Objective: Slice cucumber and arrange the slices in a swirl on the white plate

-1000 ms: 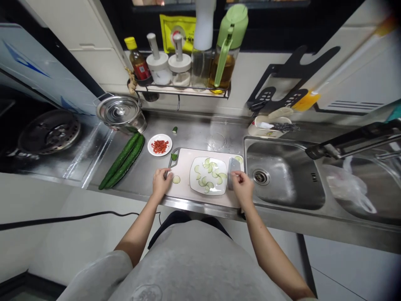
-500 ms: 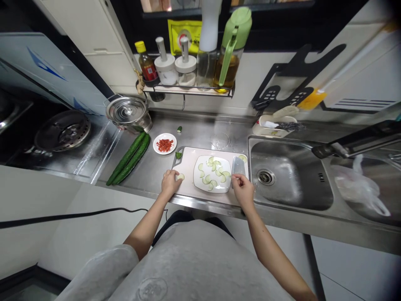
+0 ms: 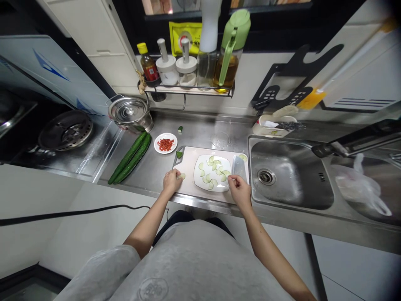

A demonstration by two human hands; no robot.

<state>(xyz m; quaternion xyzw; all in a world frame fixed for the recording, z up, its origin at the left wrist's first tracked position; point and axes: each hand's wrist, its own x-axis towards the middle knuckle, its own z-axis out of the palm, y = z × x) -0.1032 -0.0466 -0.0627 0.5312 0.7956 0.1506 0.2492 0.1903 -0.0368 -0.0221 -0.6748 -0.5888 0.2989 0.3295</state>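
On the cutting board lies a white squarish plate, with several thin cucumber slices in curved groups on it. At the board's left edge my left hand is closed, its fingertips on a pale round cucumber slice. My right hand has thumb and finger pinched together at the plate's right rim. Whatever that pinch may hold is too small to make out. Just behind the right hand a knife's broad blade rests on the board, beside another cucumber slice.
Two whole cucumbers lie on the left of the steel counter, near a small plate of chopped red pieces and a lidded pot. Cucumber ends lie nearby. A sink borders the board's right side. Bottles stand on a rack above.
My right hand has shifted slightly left, from beside the knife to the plate's right rim. The left hand stays at the cucumber slice.
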